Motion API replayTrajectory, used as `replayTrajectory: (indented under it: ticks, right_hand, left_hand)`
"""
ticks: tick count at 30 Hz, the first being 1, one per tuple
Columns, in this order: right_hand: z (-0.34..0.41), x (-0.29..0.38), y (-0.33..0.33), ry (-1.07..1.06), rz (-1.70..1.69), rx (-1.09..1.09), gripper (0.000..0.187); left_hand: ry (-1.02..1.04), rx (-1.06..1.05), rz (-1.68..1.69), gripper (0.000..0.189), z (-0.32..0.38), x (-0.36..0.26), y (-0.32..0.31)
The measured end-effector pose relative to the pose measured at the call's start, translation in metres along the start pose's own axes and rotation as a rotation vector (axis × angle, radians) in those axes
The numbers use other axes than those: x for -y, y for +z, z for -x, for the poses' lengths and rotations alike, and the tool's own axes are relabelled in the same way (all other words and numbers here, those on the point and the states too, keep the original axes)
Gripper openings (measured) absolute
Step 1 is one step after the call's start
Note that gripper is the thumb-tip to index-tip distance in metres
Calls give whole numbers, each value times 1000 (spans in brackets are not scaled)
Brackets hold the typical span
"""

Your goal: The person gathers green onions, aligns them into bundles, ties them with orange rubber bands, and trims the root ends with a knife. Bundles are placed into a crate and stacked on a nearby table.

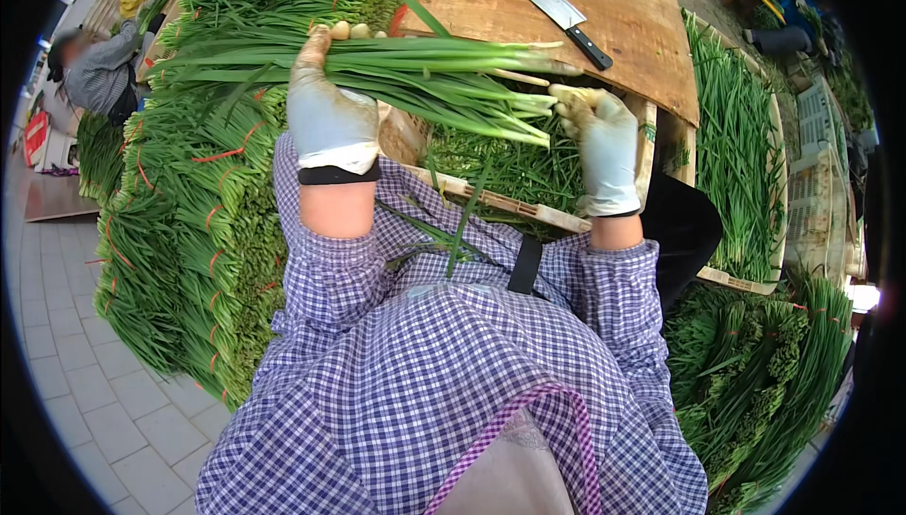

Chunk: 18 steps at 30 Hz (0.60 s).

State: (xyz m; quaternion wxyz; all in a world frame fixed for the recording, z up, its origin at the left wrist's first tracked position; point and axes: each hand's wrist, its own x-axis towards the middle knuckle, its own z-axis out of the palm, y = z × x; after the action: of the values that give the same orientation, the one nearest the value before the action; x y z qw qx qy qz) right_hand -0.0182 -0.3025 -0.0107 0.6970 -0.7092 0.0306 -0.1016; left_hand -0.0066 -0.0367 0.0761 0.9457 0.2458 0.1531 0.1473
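My left hand [333, 101], in a soiled whitish glove, grips a loose bunch of garlic chives [439, 65] around its leaves. The bunch lies level, its pale stem ends pointing right. At those ends is my gloved right hand [598, 122], thumb and fingers curled together; whether a stem is pinched between them is not plain. Beneath the bunch, a plastic crate [495, 200] holds loose green leaves and trimmings [509, 168]. Beyond it, a cleaver [559, 18] with a black handle rests on a wooden board [630, 12].
Chive bundles tied with red bands [205, 232] are stacked high on my left. To the right stand a crate of chives [736, 154] and more bundles [757, 373]. A person [102, 69] sits at the far left; another person [786, 37] is at the upper right.
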Motion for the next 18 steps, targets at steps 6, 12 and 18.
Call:
replayTrajectory:
  ticks: [6,12,18]
  right_hand:
    - [13,58,1,-227,154,215,24]
    - [17,50,27,-249,228,256,22]
    - [14,64,29,-395,527,283,23]
  left_hand:
    - [-5,-32,-39,14,-1,10,-2]
    - [-43,-29,-32,13,10,23,9]
    - [28,53,-44,16,19,19,15]
